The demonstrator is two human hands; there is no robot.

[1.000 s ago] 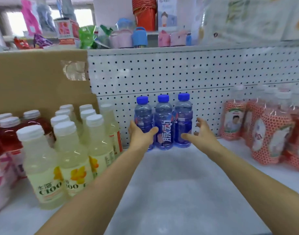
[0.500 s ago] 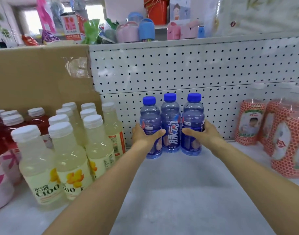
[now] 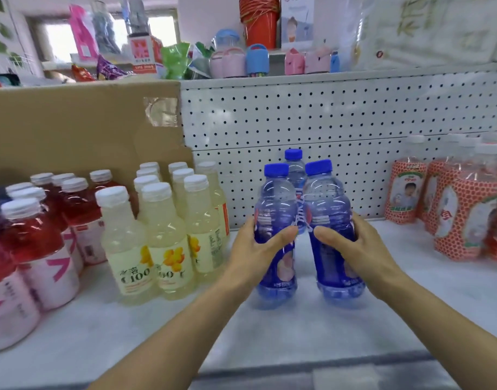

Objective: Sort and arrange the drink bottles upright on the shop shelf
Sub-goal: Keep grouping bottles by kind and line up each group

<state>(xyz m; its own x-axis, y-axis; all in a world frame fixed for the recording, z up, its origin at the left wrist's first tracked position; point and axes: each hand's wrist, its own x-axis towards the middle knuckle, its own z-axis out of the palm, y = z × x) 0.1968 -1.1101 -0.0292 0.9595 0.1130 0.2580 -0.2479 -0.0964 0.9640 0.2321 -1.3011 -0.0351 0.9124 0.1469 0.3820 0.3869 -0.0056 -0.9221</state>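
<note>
Each hand, left (image 3: pixel 260 243) and right (image 3: pixel 351 243), clasps a blue bottle (image 3: pixel 275 209) upright on the white shop shelf (image 3: pixel 270 333) before pegboard (image 3: pixel 326 114).

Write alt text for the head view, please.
Each hand grips one blue bottle upright on the shelf: left hand and right hand. A third blue bottle stands behind; yellow bottles stand left.
</note>
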